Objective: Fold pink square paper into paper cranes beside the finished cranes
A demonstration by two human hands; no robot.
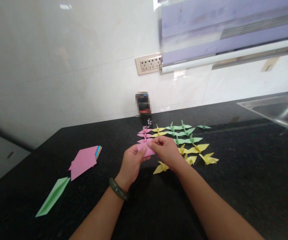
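Between my two hands is a small folded piece of pink paper (147, 150), held above the dark counter. My left hand (131, 163) pinches its left side, with the thumb lying on top. At the paper's upper right edge, the thumb and fingers of my right hand (167, 150) are pressed together on it. Just beyond my hands stand pink paper cranes (145, 131), in a short column. Yellow paper cranes (209, 158) and green paper cranes (184, 126) spread to the right, several of each, some partly hidden behind my right hand.
A stack of pink paper sheets (85, 160) lies on the left of the black counter (96, 206), with a folded green paper (53, 197) nearer me. A blurred dark object (143, 104) stands against the wall below a socket panel (149, 64). At right is a metal sink (281, 106).
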